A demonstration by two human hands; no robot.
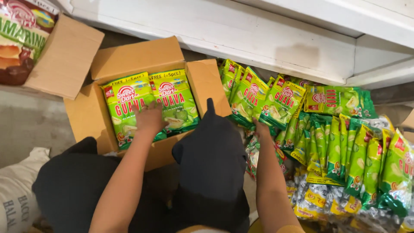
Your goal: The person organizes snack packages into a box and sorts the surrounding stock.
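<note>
My left hand (149,118) presses flat on two green and yellow candy packets (148,103) that lie side by side in an open cardboard box (136,58). My right hand (260,128) reaches into a pile of the same green packets (258,97) on the floor to the right of the box; its fingers are mostly hidden among them. Between my arms, a dark cloth-covered knee (211,159) blocks the lower part of the box.
More green packets (345,151) stand in rows at the right, with silver and yellow packets (319,198) below them. A second cardboard box (64,56) with a large snack bag sits top left. A white sack (17,190) lies bottom left. A white shelf edge (258,39) runs along the top.
</note>
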